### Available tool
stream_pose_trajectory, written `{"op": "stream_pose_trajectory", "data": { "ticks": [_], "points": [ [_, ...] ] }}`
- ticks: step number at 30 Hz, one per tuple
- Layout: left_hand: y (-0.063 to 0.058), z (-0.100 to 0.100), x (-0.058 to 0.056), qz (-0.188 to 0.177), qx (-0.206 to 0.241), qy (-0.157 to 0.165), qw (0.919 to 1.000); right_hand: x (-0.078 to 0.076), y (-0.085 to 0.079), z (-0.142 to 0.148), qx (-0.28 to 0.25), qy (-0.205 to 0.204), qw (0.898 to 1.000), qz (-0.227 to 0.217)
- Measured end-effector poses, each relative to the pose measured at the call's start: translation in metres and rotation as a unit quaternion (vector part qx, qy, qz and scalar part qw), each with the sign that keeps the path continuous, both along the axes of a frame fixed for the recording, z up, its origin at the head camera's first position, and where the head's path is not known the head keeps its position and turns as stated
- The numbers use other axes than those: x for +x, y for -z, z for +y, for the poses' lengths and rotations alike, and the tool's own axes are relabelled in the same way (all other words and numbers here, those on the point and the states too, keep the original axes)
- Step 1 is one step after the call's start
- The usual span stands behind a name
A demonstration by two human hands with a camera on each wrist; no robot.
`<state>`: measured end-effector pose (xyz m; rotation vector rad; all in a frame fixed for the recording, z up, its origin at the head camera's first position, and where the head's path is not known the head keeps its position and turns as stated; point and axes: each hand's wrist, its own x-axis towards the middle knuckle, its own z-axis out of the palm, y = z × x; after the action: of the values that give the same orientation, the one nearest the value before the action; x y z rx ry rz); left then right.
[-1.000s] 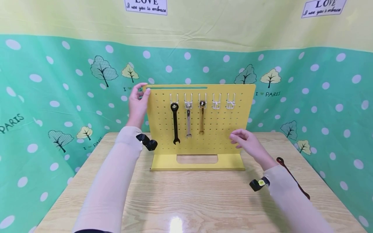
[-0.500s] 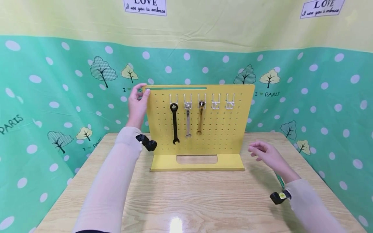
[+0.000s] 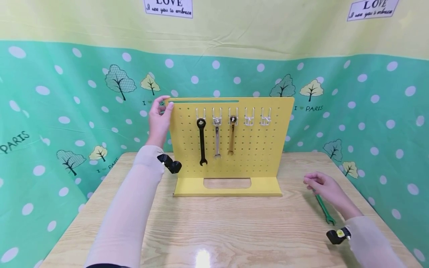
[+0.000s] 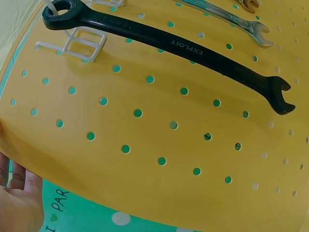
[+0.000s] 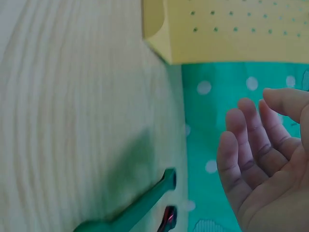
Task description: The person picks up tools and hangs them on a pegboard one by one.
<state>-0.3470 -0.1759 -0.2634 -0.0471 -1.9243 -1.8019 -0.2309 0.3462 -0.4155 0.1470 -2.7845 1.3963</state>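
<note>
My left hand [image 3: 159, 121] pinches the upper left corner of a yellow pegboard [image 3: 261, 156], thumb in front. On its white hooks hang a black wrench [image 3: 202, 141], a silver wrench [image 3: 217, 141] and a gold wrench [image 3: 231, 137]. In the left wrist view the black wrench [image 4: 183, 46] hangs by its ring end, with part of my left hand [image 4: 21, 205] at the lower left. My right hand [image 3: 326, 188] is above a green wrench [image 3: 323, 208] on the table, fingers loosely bent. The right wrist view shows this hand [image 5: 270, 164] holding nothing, apart from the green wrench [image 5: 133, 210].
Two more white hooks [image 3: 257, 120] on the board's right side carry no wrench. A dark red wrench [image 5: 168, 220] lies beyond the green one, hidden by my right arm in the head view. A spotted green curtain [image 3: 362, 111] hangs behind the wooden table [image 3: 241, 230].
My right hand has moved from the board's lower right side rightward and down, over the green wrench. The gold wrench has swung slightly on its hook. The left hand has stayed at the corner.
</note>
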Motion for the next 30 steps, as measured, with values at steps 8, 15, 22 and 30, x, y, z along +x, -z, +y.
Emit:
{"op": "stream_pose_trajectory", "data": {
  "ticks": [8, 15, 22, 30],
  "points": [
    [0.0, 0.001, 0.001, -0.003, -0.002, -0.001, 1.0, 0.003, 0.012, 0.014, 0.049, 0.025, 0.998, -0.024],
    [-0.001, 0.001, 0.0, -0.004, 0.0, -0.001, 1.0, 0.003, 0.021, 0.029, 0.065, 0.043, 0.996, -0.038],
    [-0.001, 0.0, -0.002, -0.003, -0.001, 0.001, 1.0, 0.004, 0.028, 0.038, 0.086, 0.058, 0.991, -0.089],
    [-0.001, 0.0, -0.001, -0.007, 0.001, -0.002, 1.0, 0.001, 0.031, 0.042, 0.105, 0.07, 0.985, -0.119]
  ]
}}
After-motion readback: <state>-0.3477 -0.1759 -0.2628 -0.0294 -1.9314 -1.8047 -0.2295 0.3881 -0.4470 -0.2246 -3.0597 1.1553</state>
